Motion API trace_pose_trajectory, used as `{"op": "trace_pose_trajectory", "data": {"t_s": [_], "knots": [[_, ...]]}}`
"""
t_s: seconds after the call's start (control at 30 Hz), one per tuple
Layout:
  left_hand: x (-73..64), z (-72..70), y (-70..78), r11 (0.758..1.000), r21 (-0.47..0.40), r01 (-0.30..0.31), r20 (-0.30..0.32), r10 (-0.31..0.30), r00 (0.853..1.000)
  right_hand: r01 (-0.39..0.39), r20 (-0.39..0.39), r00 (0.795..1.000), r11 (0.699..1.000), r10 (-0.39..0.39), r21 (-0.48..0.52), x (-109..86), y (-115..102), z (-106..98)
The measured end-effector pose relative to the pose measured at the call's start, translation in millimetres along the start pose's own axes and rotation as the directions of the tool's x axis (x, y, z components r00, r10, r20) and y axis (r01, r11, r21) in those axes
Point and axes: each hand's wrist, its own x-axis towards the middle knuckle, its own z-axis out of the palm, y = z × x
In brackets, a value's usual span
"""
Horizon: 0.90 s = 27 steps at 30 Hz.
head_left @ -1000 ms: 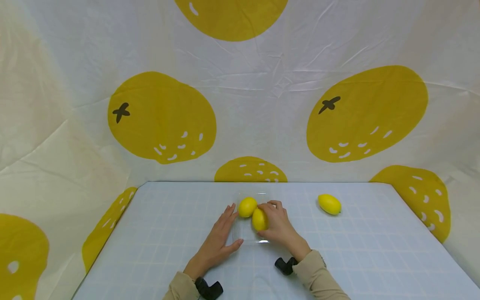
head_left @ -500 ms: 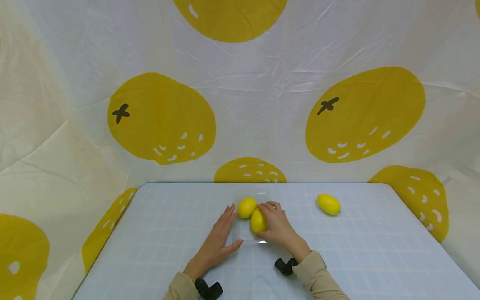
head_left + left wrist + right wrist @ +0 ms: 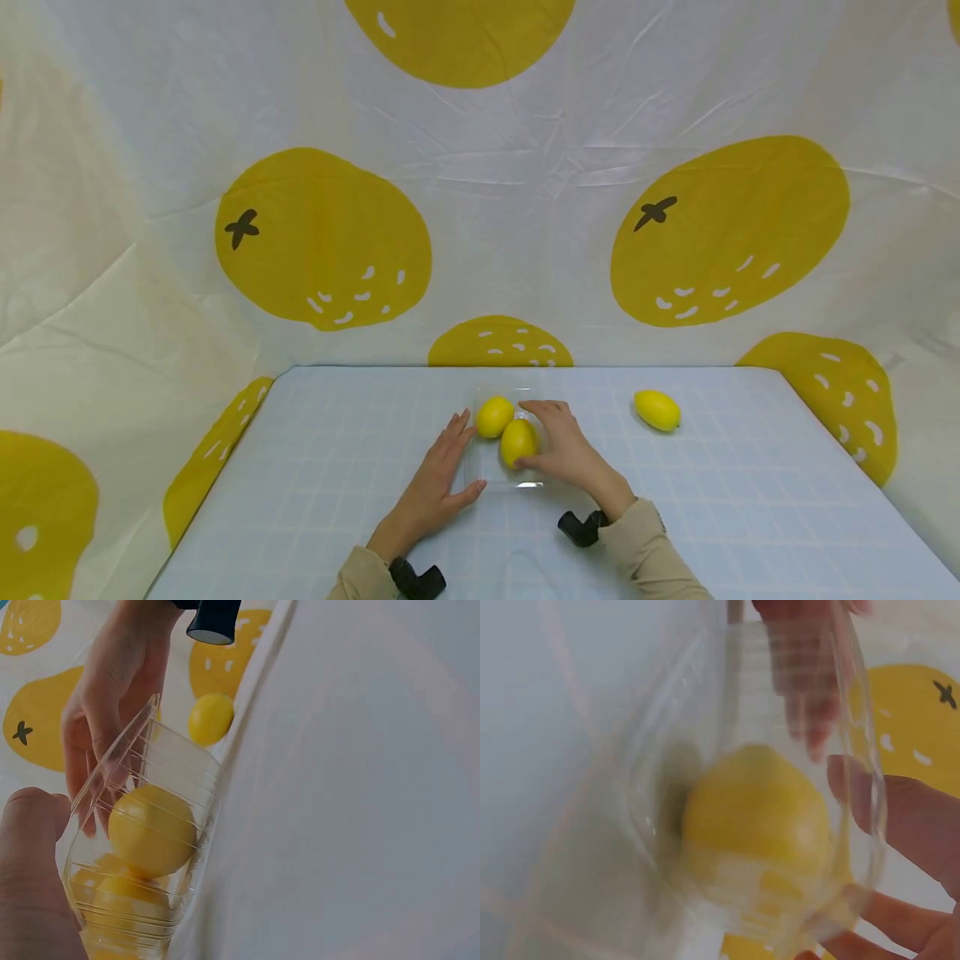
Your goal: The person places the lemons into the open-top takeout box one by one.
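A clear plastic box (image 3: 529,484) stands on the table with two lemons inside. One lemon (image 3: 494,416) lies toward its far left; the other lemon (image 3: 518,440) touches it, nearer and to the right. My left hand (image 3: 433,482) rests along the box's left side, fingers extended and thumb at the near corner. Over the right side, my right hand (image 3: 566,450) has its thumb and fingers spread apart, the thumb tip close to the nearer lemon. The right wrist view shows a lemon (image 3: 757,825) through the box's wall, with the right thumb and fingers around the rim.
A third lemon (image 3: 657,411) lies on the table to the right of the box. The table (image 3: 750,517) has a pale blue checked cover. Behind it hangs a white cloth (image 3: 525,250) printed with large yellow fruit.
My right hand has let go of the nearer lemon, spreading its fingers and shifting slightly right. That lemon now lies in the box. The left hand has stayed in place.
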Motion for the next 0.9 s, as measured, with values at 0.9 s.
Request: {"op": "trace_pose_trajectory", "data": {"t_s": [0.9], "knots": [[-0.7,0.5,-2.6,1.000,0.003,-0.021,-0.003,0.021,1.000,-0.184,-0.317,0.913,0.953,0.256,0.240,-38.9,122.3,-117.7]]}}
